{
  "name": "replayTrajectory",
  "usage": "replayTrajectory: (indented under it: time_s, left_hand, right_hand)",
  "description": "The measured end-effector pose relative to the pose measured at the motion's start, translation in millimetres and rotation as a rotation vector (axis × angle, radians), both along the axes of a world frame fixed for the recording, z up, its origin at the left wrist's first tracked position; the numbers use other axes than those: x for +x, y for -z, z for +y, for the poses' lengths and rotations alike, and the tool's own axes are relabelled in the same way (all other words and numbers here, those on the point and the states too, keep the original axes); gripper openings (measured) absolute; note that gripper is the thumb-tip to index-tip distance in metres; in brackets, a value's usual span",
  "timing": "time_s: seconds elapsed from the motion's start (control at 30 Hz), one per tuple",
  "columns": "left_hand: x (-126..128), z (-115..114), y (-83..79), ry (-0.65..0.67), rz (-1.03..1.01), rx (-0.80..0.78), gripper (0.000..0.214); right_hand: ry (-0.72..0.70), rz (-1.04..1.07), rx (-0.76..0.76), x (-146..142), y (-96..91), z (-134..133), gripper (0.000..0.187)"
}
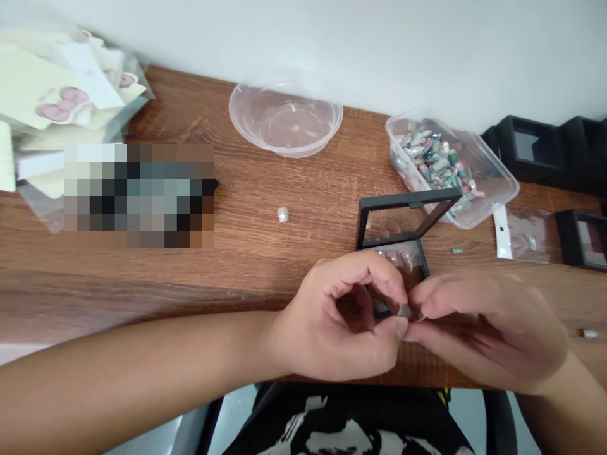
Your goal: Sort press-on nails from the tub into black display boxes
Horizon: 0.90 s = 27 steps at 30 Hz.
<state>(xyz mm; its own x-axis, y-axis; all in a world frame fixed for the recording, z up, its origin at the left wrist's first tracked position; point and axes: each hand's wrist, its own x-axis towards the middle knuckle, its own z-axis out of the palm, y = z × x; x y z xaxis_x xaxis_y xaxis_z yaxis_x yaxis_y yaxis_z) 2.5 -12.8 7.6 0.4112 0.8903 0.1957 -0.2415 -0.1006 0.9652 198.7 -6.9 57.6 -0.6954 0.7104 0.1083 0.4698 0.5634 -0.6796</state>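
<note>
Two bare hands meet over the near edge of the open black case point(406, 201), head view. Left hand point(348, 319): thumb and index fingertips clamped on a small grey piece point(404, 310), which sits between their tips, low in front of the case. Right hand point(493, 332): fingertips close together at the piece's right end, touching or nearly so; blurred, cannot tell if they grip it too.

Case lid stands raised on the far side; inside, a row of small glossy pieces point(393, 258), some with white stars, partly covered by the left hand.

Left of the case: one pale star-marked piece point(283, 215) loose on the wooden table point(246, 253); farther left, a pixelated patch point(152, 196) and a pile of cards point(38, 82) in clear wrapping. Beyond the case to the left: round clear tub point(286, 120). Just beyond its lid to the right: rectangular clear container point(497, 180) with many wrapped multicoloured pieces point(439, 161). Right of the case: tiny green piece point(458, 251), clear packet point(528, 243), more black boxes point(531, 148).
</note>
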Motion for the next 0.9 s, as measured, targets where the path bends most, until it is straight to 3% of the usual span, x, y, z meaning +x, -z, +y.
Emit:
replayTrajectory:
  time_s: [0.17,0.43,0.63,0.9]
  left_hand:
    - [-0.8,-0.3,-0.1,-0.019,-0.003,0.023,0.016]
    - [-1.1,0.9,-0.8,-0.011,-0.038,0.043,0.017]
    - [-0.5,0.8,-1.5,-0.047,-0.028,0.041,0.017]
    - [-0.1,-1.3,-0.9,-0.075,-0.036,0.094,0.020]
  right_hand:
    - [0.016,0.096,0.045,1.8,3.4,-0.9,0.009]
    - [0.025,0.144,0.018,7.8,-3.0,3.2,0.016]
    - [0.226,0.179,0.076,17.3,-3.4,-0.3,0.026]
    - [0.289,-0.142,0.182,33.0,2.8,14.2,0.013]
